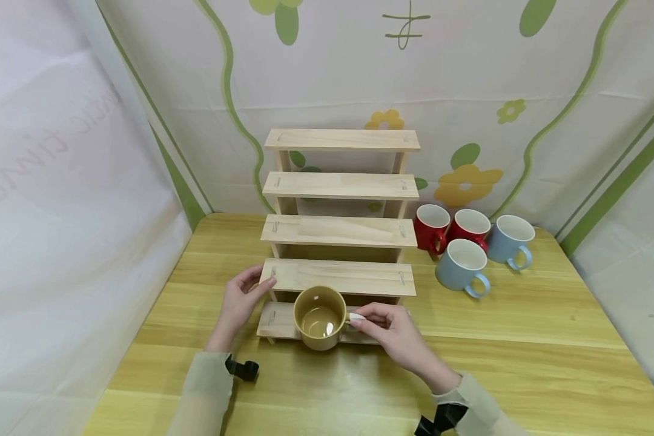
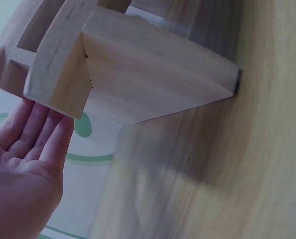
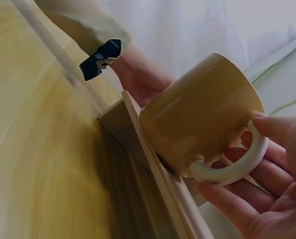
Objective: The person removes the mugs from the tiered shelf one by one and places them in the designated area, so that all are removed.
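My right hand (image 1: 400, 336) pinches the white handle (image 3: 232, 169) of a mustard-yellow mug (image 1: 320, 318), thumb on one side and fingers curled behind. The mug is upright at the lowest step of a five-step wooden display rack (image 1: 338, 277); in the right wrist view its base is right at that step's board. At the rack's left side, my left hand (image 1: 240, 303) grips the end of the second step from the bottom. Its thumb lies over the board, and in the left wrist view the fingers (image 2: 36, 124) reach beneath it.
Right of the rack stand two red mugs (image 1: 428, 233) and two light-blue mugs (image 1: 455, 270), close together with handles toward the front right. The wooden table (image 1: 550, 345) meets white fabric walls (image 1: 327, 72) with flower prints at the back and sides.
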Available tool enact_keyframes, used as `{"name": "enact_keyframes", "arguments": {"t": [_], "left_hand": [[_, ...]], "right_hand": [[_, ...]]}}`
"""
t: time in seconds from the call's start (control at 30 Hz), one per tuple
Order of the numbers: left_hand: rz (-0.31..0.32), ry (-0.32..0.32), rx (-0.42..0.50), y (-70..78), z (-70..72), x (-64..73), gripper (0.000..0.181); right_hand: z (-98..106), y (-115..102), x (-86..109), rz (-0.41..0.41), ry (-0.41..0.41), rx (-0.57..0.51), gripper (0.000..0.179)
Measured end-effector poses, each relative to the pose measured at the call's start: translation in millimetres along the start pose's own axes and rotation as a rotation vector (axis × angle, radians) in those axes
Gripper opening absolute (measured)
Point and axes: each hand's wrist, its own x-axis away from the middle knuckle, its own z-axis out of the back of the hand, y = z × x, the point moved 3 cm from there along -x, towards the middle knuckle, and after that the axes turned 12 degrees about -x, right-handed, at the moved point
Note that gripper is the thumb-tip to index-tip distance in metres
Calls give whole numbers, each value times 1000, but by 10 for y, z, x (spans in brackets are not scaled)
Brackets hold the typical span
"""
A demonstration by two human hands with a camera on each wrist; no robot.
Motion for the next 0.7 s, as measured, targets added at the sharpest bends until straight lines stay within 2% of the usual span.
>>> {"name": "enact_keyframes", "arguments": {"t": [0.4,0.7], "left_hand": [[26,-18,14,17,14,14,48],[48,-19,-15,32,25,19,50]], "right_hand": [[56,-91,48,27,8,-15,15],[84,-170,77,20,14,-11,14]]}}
